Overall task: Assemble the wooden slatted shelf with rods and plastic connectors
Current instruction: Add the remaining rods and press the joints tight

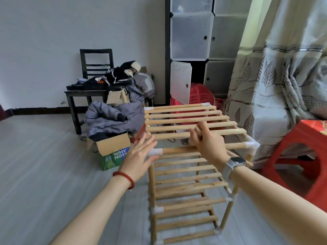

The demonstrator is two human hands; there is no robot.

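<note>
White capitals reading "WHY NOT" stand on the blue-and-green printed side of an open cardboard box [113, 152], on the floor just left of the wooden slatted shelf [191, 138]. No other lettering, number or brand is legible.

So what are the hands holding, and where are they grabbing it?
The right hand grips a front slat of the top slatted panel, near its middle, with fingers curled over it. The left hand is open beside the white corner connector, holding nothing.
</note>
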